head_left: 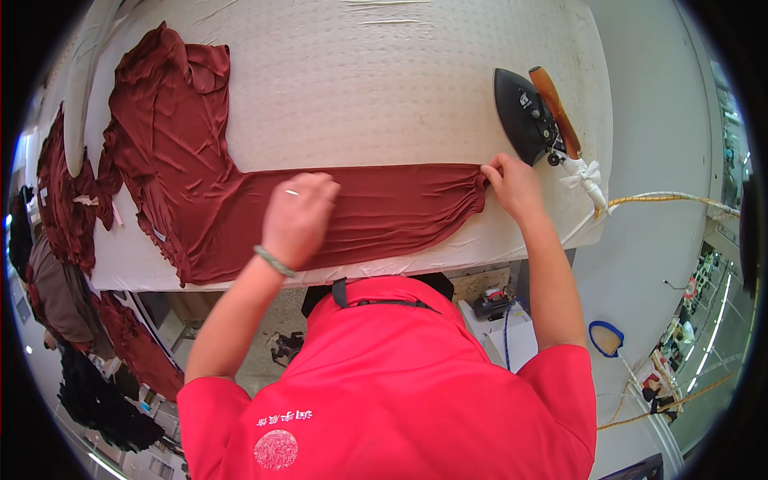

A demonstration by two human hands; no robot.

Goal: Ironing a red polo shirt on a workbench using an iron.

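Note:
A dark red long-sleeved garment [180, 144] lies on a padded white ironing table [360, 96], its body at the left. One sleeve [384, 204] stretches to the right, with lengthwise wrinkles and a gathered cuff. My right hand [514, 188] pinches the far corner of that cuff between thumb and fingers. Over the upper part of the sleeve is my left hand [300, 222], with a ring and a wrist band; its curled fingers are smeared by motion. Whether it touches the cloth I cannot tell. A black iron [520, 116] with a wooden handle rests beyond my right hand.
From the iron, a wrapped hose and cord [664, 197] run off to the right. A pale padded arm [82, 96] reaches over the table's left side. More dark red clothing [64, 192] hangs at the left edge. Beneath the table's front, a small dark device [490, 306] sits on a white surface.

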